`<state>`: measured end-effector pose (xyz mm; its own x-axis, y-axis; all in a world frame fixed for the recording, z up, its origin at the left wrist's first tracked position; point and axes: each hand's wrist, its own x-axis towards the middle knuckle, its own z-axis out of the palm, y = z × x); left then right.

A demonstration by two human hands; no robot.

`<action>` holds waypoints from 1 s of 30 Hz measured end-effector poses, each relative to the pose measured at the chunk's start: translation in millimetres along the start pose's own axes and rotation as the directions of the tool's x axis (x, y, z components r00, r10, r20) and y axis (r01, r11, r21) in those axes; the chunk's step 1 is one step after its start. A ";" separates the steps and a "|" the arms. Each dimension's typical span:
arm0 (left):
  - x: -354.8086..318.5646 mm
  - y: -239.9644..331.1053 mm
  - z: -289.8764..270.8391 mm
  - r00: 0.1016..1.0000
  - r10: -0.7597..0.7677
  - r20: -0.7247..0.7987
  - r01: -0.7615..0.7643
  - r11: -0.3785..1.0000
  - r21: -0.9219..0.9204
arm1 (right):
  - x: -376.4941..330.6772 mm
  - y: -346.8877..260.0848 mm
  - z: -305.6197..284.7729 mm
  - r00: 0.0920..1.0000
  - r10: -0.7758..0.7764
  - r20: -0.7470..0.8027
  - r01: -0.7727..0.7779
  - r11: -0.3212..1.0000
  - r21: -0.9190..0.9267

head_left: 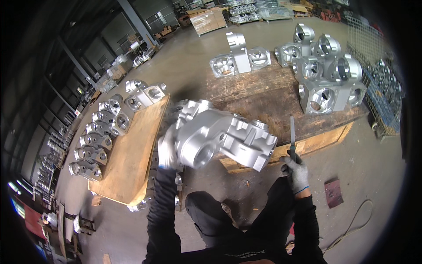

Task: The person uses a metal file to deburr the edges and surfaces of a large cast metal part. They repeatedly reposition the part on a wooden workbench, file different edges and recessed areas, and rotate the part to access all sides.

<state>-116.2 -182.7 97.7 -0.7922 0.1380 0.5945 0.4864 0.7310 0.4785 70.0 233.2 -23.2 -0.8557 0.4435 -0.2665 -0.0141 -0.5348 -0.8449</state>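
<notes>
A large silvery cast-metal housing (pixel 224 138) sat at the centre of the frame, tilted, with a round bore facing down toward the lower middle and ribbed blocks on its right end. The left hand (pixel 167 152), in a pale work glove, was closed on the housing's left edge and held it up off the surface. The right hand (pixel 295 172), in a grey glove, was wrapped around the handle of a slim metal file (pixel 292 134) that stood nearly upright just right of the casting, apart from it.

Behind the casting lay a rough, dark-stained wooden pallet (pixel 263 94), its boards worn and scuffed. On its upper right stood a cluster of boxy castings with round openings (pixel 327 75), and three more similar pieces (pixel 239 59) sat near the upper middle. At left centre a pale plywood board (pixel 132 154) carried a row of smaller castings (pixel 103 132) along its left side.

The floor was grey concrete (pixel 373 163), with a small dark-red plate (pixel 333 192) and a thin cable (pixel 351 224) at lower right. A wire-mesh cage (pixel 382 94) of parts stood at the right edge; racks and steel columns filled the dim hall at upper left.
</notes>
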 end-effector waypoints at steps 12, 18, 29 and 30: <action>202.3 56.7 104.1 0.952 0.126 0.279 -0.215 0.924 0.317 | 46.8 64.4 51.9 0.867 -0.496 0.051 0.494 0.840 -0.223; 198.5 64.6 91.6 0.974 -0.199 0.111 0.198 0.980 0.016 | 63.4 79.6 66.2 0.738 -0.672 -0.069 0.543 0.651 -0.530; 114.7 -125.7 94.7 0.906 -0.360 0.224 0.395 0.909 -0.136 | 193.9 -13.4 26.7 0.726 -0.685 -0.066 0.415 0.512 -0.752; 98.8 -140.7 106.2 0.880 -0.397 0.262 0.436 0.893 -0.111 | 203.0 -17.5 24.3 0.768 -0.639 -0.046 0.437 0.575 -0.692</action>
<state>-302.1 -201.0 20.5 -0.9864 0.0060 0.1641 0.1300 0.6391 0.7580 -116.1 315.2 -51.2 -0.6243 0.7155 0.3136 -0.0238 0.3838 -0.9231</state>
